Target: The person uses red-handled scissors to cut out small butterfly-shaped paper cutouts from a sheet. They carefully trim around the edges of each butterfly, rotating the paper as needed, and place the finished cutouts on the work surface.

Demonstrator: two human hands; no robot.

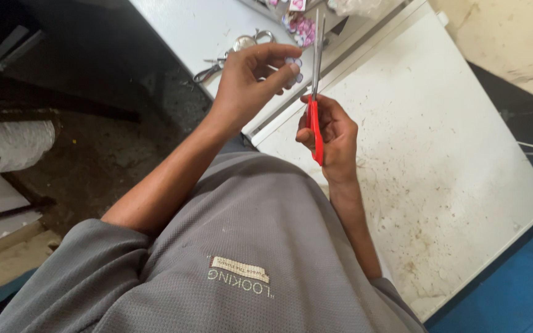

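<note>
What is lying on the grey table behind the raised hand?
Behind the left hand, metal scissors lie on the grey table. The hand covers part of their handles, and whatever lies directly behind it.

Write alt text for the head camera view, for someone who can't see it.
Seen from above, a person in a grey shirt holds red-handled scissors upright in the right hand, while the left hand pinches a small pale piece beside the blades. A stained white surface lies below, with metal scissors on a white tabletop.

Red-handled scissors point upright beside a small pale piece, pinched.
</note>
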